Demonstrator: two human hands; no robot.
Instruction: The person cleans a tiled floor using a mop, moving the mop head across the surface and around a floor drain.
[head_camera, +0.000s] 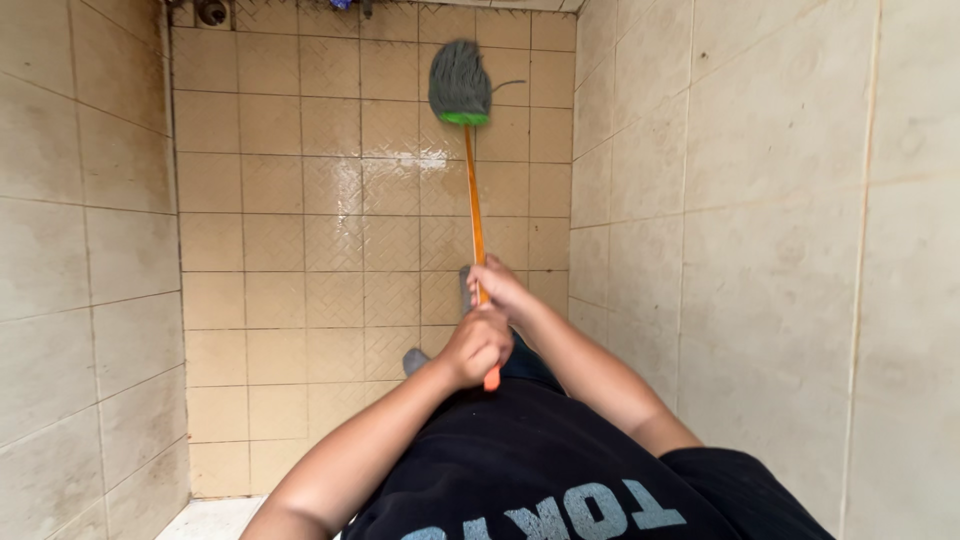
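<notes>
The mop (460, 85), grey-stranded with a green collar, is pressed on the far tiled floor (300, 250) near the right wall (760, 200). Its orange handle (474, 200) is gripped by both hands: the left hand (477, 345) curled tight nearer, the right hand (497, 285) apparently wrapped farther.

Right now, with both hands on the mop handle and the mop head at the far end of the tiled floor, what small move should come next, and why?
Probably a short pull of the mop head back toward the feet. The left hand and right hand grip the orange handle low, arms stretched, and a wet patch glistens just behind the head.
</notes>
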